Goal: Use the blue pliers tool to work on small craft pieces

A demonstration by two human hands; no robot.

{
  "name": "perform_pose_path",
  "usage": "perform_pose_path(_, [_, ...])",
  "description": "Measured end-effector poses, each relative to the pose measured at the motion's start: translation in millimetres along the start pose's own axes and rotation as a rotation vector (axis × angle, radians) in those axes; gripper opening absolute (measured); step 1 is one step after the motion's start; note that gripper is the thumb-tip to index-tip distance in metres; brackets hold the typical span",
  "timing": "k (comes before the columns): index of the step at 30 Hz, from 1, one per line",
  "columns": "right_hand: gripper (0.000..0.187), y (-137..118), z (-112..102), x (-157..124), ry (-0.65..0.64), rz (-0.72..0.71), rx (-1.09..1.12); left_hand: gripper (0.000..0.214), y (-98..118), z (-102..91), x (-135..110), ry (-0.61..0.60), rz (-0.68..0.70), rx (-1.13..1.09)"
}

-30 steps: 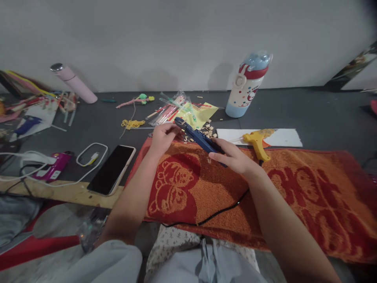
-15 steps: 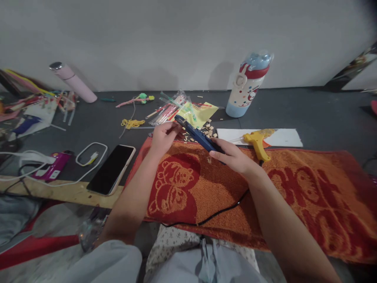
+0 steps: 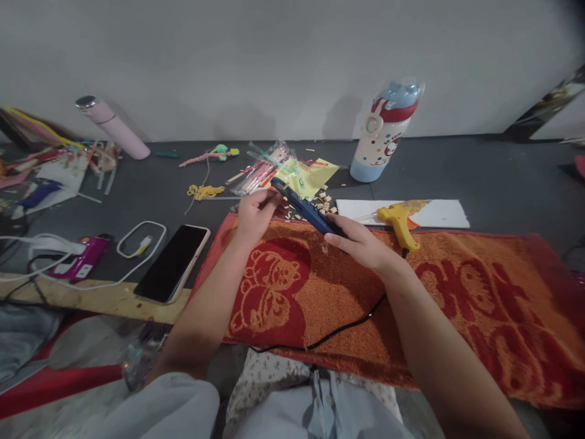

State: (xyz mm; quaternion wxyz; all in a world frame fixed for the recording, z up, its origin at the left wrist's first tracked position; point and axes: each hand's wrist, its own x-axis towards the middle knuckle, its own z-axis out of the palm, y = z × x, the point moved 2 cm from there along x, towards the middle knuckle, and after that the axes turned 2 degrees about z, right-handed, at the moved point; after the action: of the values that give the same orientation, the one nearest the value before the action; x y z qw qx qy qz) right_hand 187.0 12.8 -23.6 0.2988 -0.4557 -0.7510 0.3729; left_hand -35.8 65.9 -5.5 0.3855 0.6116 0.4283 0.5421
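Note:
Held in my right hand [image 3: 359, 239] is a long dark blue hand tool [image 3: 308, 210], with the fingers wrapped round its near end. The tool slants up and left; its exact kind is not clear. My left hand [image 3: 256, 213] is closed beside the tool's far tip, thumb and fingers pressed together. What those fingers pinch, if anything, is too small or hidden. Under the tool lie several small cut wooden pieces [image 3: 325, 200]. Both hands hover over the far edge of an orange and red towel [image 3: 347, 286].
A yellow glue gun [image 3: 400, 222] rests on a white board [image 3: 443, 213] at right, its black cord crossing the towel. Behind stand a cartoon bottle [image 3: 384, 137] and yellow paper [image 3: 315, 177] with plastic packets. Left are a phone [image 3: 173, 263], purple power strip [image 3: 85, 259] and pink flask [image 3: 114, 128].
Hardly anything differs. My hands and the blue tool stay almost in the same place, with only a very slight shift.

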Motion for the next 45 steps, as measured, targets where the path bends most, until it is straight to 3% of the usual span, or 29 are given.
perform_pose_path(23, [0.052,-2.2,0.7,0.3,-0.005,0.019,-0.035,0.045,1.2,1.3,-1.1,-0.075,-0.034,-0.038])
perform_pose_path(45, [0.058,-2.0,1.0,1.0,-0.006,-0.019,-0.004,0.043,3.3,2.2,-0.9,-0.074,-0.027,0.013])
